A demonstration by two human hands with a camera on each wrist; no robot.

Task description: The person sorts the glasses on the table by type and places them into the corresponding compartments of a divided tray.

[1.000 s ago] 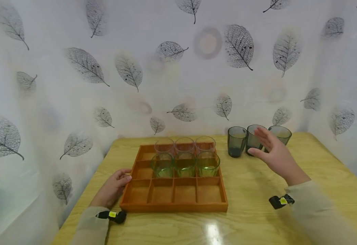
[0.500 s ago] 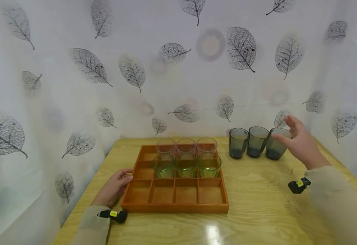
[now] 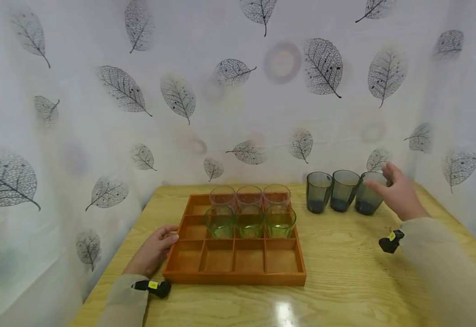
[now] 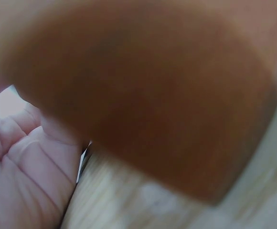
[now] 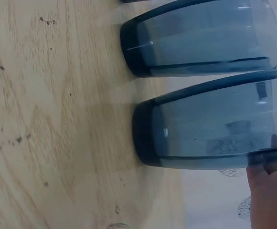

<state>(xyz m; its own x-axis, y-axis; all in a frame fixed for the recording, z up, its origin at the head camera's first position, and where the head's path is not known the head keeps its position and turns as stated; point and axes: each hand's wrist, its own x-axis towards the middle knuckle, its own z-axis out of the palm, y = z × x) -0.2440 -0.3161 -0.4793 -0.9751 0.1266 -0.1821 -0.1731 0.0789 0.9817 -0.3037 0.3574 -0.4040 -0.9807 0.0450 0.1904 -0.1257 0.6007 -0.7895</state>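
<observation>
My right hand (image 3: 401, 195) is at the upper part of the rightmost grey glass (image 3: 367, 200), thumb across its front and fingers round the far right side. In the right wrist view, the bent fingers (image 5: 271, 168) lie at the rim of this glass (image 5: 205, 124), which stands upright on the table. Two more grey glasses, a middle one (image 3: 341, 196) and a left one (image 3: 317, 197), stand beside it in a row. My left hand (image 3: 152, 250) rests against the left side of an orange-brown wooden tray (image 3: 234, 278), fingertips on its edge; the tray looks blurred in the left wrist view.
The tray is divided into compartments. Three green glasses (image 3: 249, 227) stand in its middle row, and three clear pinkish glasses (image 3: 249, 193) behind them. A leaf-patterned curtain (image 3: 238, 113) hangs along the far table edge. The pale wooden table (image 3: 344, 263) has small dark marks.
My right hand has moved right, past the middle grey glass to the rightmost one, then lowered slightly and closed in on it. My left hand stays at the tray's side.
</observation>
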